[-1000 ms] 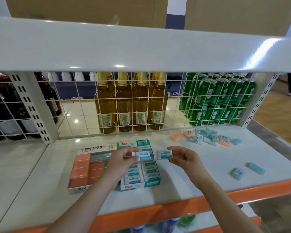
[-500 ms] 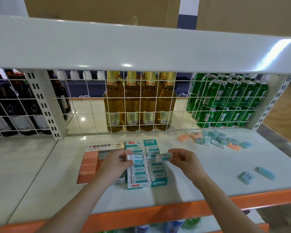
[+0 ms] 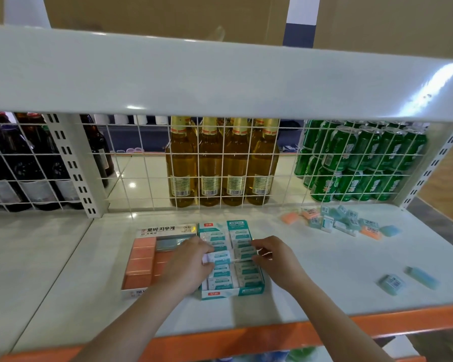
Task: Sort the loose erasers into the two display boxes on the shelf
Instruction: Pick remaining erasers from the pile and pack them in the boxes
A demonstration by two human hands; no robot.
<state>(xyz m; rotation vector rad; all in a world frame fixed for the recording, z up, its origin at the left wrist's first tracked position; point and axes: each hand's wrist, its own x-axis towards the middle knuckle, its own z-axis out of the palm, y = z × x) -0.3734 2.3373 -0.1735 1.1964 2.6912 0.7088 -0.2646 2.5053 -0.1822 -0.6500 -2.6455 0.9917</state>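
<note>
Two hands worked over the teal display box (image 3: 230, 292), lower centre.
Left hand (image 3: 187, 265) pinched a white-sleeved eraser (image 3: 217, 257); right hand (image 3: 275, 259) curled, its grip hidden.

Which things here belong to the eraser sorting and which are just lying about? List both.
Part of the job:
- teal display box
- orange display box
- white sleeved eraser held by the left hand
- right hand at the teal box's right column
- loose eraser pile
- two stray blue erasers

Just there:
- yellow bottles
- green cans
- dark bottles
</note>
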